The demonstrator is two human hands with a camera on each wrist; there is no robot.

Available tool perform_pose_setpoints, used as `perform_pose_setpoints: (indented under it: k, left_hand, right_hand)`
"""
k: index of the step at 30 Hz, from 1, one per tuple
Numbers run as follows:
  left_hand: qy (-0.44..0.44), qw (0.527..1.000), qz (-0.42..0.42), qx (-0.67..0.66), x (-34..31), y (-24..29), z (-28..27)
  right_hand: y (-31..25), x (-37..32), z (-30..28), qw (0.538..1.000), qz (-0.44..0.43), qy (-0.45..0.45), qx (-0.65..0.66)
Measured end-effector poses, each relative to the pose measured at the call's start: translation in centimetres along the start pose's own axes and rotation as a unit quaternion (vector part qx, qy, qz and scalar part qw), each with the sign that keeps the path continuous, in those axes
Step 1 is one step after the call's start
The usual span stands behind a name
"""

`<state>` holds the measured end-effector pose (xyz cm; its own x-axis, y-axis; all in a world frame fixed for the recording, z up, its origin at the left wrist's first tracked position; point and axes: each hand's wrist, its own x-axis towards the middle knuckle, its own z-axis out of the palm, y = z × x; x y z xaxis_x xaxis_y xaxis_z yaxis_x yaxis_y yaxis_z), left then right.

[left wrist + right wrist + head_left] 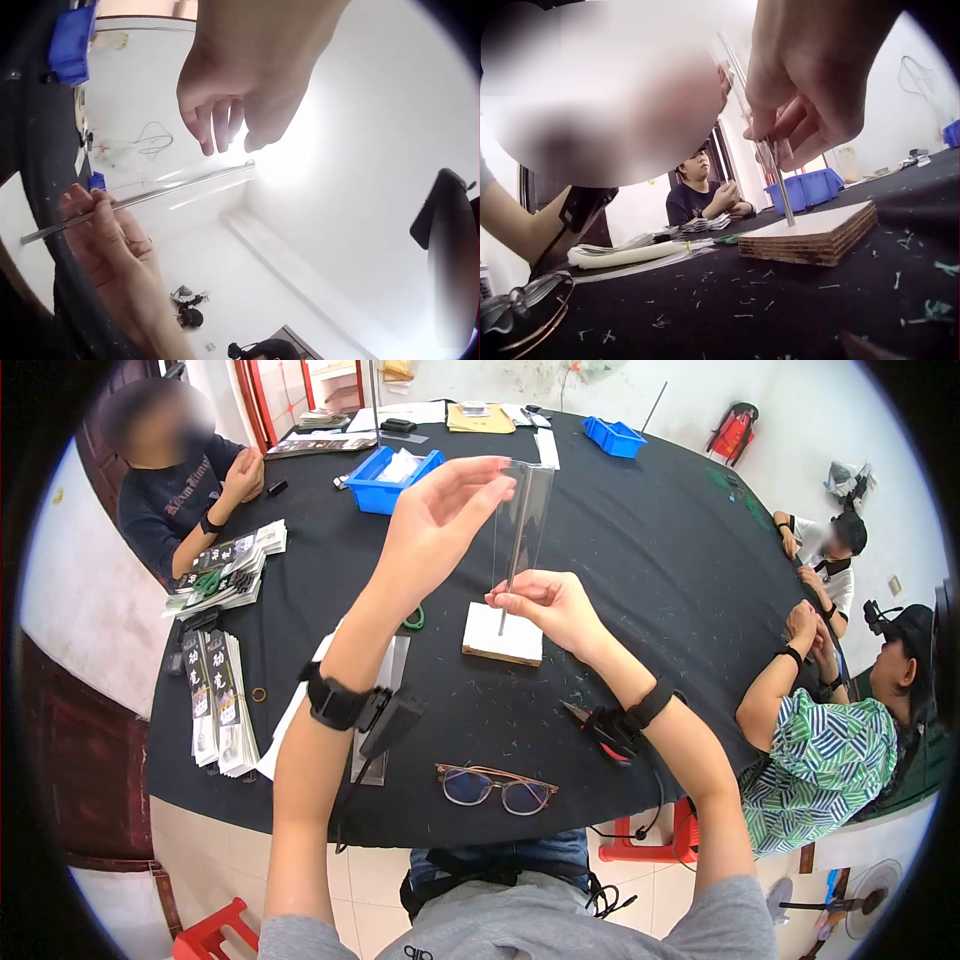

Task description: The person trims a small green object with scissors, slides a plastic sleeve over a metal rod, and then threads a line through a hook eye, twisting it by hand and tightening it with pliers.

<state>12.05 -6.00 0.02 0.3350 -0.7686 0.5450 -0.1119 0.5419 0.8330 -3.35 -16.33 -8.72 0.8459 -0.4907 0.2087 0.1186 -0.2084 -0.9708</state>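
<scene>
A thin metal rod [502, 622] stands upright on a small white-topped wooden block [505, 645], whose layered edge shows in the right wrist view. Around the rod's upper part is a clear plastic sleeve [535, 510]. My right hand [555, 610] pinches the sleeve's lower end against the rod, just above the block; in the right wrist view, clear film shows by its fingertips [761, 127]. Up at the sleeve's top edge is my left hand [435, 525], its fingertips right at the corner. A gap shows between its thumb and fingers [217, 135] in the left wrist view.
Glasses [495, 790] lie near the front edge, and red-handled pliers [605, 735] beside my right forearm. Printed packets [215, 700] are stacked at left. Blue bins [375, 495] stand farther back. Green scraps [934, 311] dot the black cloth. Other people sit around the table.
</scene>
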Motion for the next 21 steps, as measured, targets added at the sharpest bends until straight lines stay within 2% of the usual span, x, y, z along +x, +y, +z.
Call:
perform_pose_setpoints:
  k: [2, 4, 6, 10, 12, 13, 17, 21]
  left_hand:
    - [-0.015, 0.999, 0.014, 0.03, 0.9, 0.3, 0.2]
    - [-0.033, 0.998, 0.027, 0.053, 1.4, 0.2, 0.6]
    - [0.008, 0.998, 0.025, 0.057, 1.3, -0.2, 0.8]
    - [0.075, 0.99, 0.036, 0.116, 1.3, -0.5, 1.8]
    - [0.11, 0.983, 0.031, 0.143, 1.3, -0.4, 2.5]
    - [0.113, 0.981, 0.025, 0.158, 1.4, -0.2, 2.7]
    - [0.127, 0.984, -0.01, 0.127, 1.9, 0.8, 3.0]
    - [0.125, 0.99, 0.03, 0.06, 5.6, 2.0, -0.2]
  right_hand:
    - [-0.1, -0.1, 0.0, 0.999, -0.016, 0.004, -0.042]
    - [0.4, 0.0, -0.1, 0.999, -0.026, 0.009, -0.027]
    - [0.8, 0.1, 0.0, 0.999, -0.03, 0.015, -0.011]
    - [0.0, 0.0, -0.2, 0.995, -0.001, 0.001, -0.098]
    - [0.1, -0.1, -0.2, 0.999, -0.021, -0.006, -0.036]
    - [0.0, -0.5, -0.2, 0.999, -0.019, -0.002, -0.051]
    - [0.3, -1.4, -1.3, 0.992, -0.033, 0.014, -0.118]
    - [-2.2, -3.4, -2.7, 0.987, -0.02, -0.008, -0.161]
